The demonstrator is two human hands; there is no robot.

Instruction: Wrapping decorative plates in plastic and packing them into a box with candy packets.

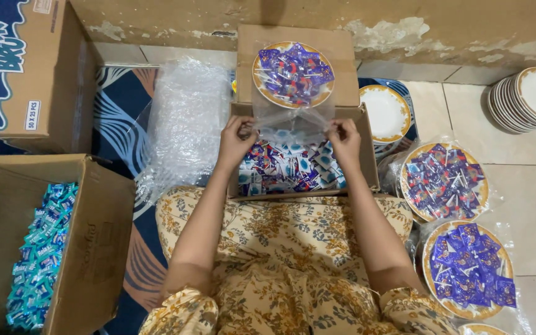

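A gold-rimmed plate (293,74) heaped with purple sachets sits inside a clear plastic bag (293,121) on the flap of an open cardboard box (367,155). My left hand (236,139) and my right hand (344,139) each pinch a corner of the bag's open end, near the box's middle. Below the hands the box holds several blue, white and purple sachets (290,169).
Two bagged plates of sachets (445,180) (469,270) lie at my right, with an empty plate (384,113) and a plate stack (528,98) beyond. Bubble wrap (184,124) lies left. An open carton of teal sachets (41,245) and a closed carton (29,68) stand far left.
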